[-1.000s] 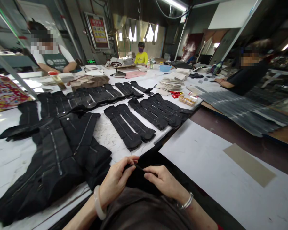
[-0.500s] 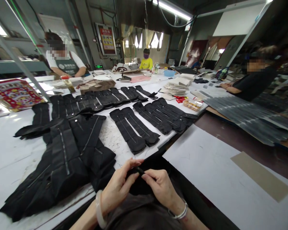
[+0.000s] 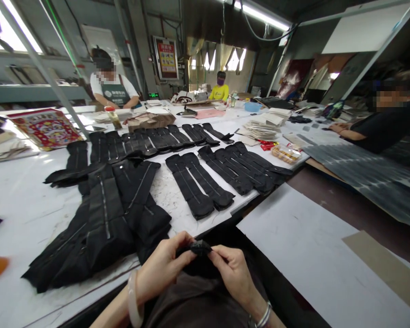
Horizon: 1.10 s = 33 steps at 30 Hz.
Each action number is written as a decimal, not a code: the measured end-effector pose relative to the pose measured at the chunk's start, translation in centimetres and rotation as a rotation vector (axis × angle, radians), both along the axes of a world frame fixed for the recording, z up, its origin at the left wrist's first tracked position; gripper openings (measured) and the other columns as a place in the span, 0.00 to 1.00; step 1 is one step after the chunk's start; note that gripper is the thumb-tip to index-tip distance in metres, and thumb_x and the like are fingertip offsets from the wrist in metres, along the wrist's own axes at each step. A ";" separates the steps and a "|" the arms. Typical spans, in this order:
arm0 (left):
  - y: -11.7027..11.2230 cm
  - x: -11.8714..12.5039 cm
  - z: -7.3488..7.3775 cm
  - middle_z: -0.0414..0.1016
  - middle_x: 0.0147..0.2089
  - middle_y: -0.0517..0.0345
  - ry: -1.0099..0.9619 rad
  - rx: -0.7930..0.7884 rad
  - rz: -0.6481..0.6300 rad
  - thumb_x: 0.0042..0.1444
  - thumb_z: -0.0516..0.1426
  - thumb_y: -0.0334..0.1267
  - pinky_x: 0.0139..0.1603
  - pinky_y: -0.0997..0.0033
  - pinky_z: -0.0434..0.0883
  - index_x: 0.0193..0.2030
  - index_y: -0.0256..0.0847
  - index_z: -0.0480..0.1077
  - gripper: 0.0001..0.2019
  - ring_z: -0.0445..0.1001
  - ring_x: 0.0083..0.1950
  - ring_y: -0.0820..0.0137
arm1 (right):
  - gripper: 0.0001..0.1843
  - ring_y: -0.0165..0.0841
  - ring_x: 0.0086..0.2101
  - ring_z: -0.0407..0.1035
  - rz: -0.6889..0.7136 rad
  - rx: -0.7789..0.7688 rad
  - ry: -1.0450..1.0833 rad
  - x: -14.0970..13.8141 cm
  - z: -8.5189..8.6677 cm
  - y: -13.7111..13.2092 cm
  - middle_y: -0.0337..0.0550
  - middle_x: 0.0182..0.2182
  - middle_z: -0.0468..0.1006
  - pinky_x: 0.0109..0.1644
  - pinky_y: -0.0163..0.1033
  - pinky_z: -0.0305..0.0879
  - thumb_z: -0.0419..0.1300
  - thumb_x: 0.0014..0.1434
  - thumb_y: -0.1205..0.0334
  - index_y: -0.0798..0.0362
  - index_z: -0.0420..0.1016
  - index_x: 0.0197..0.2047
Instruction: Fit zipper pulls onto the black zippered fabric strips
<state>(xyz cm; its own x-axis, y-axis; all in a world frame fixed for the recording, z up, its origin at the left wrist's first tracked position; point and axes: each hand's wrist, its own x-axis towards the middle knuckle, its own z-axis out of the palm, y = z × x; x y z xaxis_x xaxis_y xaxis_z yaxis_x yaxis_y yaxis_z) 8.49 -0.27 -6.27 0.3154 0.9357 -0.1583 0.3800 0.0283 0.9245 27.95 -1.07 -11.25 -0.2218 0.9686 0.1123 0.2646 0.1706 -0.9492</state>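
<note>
My left hand (image 3: 172,259) pinches the left side of a black fabric piece (image 3: 201,247), which is folded or bunched between my hands. On its other side, my right hand (image 3: 229,266) grips it between thumb and fingers. Both hands are over my lap at the table's front edge; the lower part of the fabric blends into dark clothing. Beyond them lie two black zippered strips (image 3: 198,184) on the white table. A pile of black zippered fabric pieces (image 3: 102,218) lies to the left of my left hand.
More black zippered pieces (image 3: 239,166) lie in rows. White sheet (image 3: 287,232) and tan card (image 3: 386,269) are at right. Farther back are paper stacks (image 3: 266,123), a plastic food box (image 3: 286,154) and a red picture board (image 3: 46,130). Co-workers sit around the table.
The view has turned slightly left, so an orange object shows at the left edge. The black fabric between my hands has been raised and shows more; both hands keep their grip.
</note>
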 end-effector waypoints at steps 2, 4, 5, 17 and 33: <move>0.3 0.0 -0.6 0.64 0.25 0.67 -0.056 -0.145 0.012 0.57 0.57 0.46 0.18 0.78 0.67 0.34 0.41 0.67 0.10 0.64 0.23 0.74 | 0.14 0.31 0.25 0.70 -0.040 0.033 0.014 0.0 -0.5 0.1 0.40 0.24 0.78 0.28 0.33 0.66 0.59 0.64 0.55 0.55 0.83 0.36; 0.5 -0.1 -1.3 0.59 0.23 0.70 -0.089 -0.213 0.035 0.55 0.58 0.47 0.15 0.80 0.64 0.33 0.40 0.66 0.12 0.60 0.21 0.75 | 0.10 0.34 0.30 0.76 -0.111 0.188 0.009 0.0 -1.1 0.2 0.44 0.31 0.82 0.33 0.35 0.73 0.60 0.63 0.60 0.53 0.81 0.43; 0.6 -0.1 -1.5 0.58 0.22 0.70 -0.100 -0.217 0.051 0.54 0.58 0.47 0.16 0.79 0.66 0.32 0.40 0.65 0.12 0.60 0.22 0.75 | 0.10 0.36 0.33 0.77 -0.144 0.328 -0.015 0.1 -1.4 0.2 0.45 0.35 0.82 0.36 0.37 0.75 0.61 0.63 0.63 0.52 0.79 0.47; 1.1 -0.2 -0.8 0.59 0.19 0.71 -0.217 -0.310 0.142 0.46 0.63 0.50 0.14 0.82 0.67 0.29 0.39 0.65 0.17 0.59 0.19 0.79 | 0.15 0.41 0.44 0.73 0.114 1.407 -0.636 1.0 0.0 2.4 0.48 0.39 0.82 0.54 0.55 0.65 0.54 0.64 0.73 0.57 0.79 0.48; 0.7 0.4 -0.7 0.63 0.21 0.67 -0.271 -0.359 0.229 0.43 0.64 0.47 0.15 0.81 0.69 0.33 0.36 0.71 0.17 0.63 0.22 0.77 | 0.17 0.41 0.41 0.72 0.053 1.420 -0.486 0.0 0.2 3.7 0.54 0.34 0.79 0.50 0.55 0.63 0.46 0.65 0.76 0.67 0.76 0.43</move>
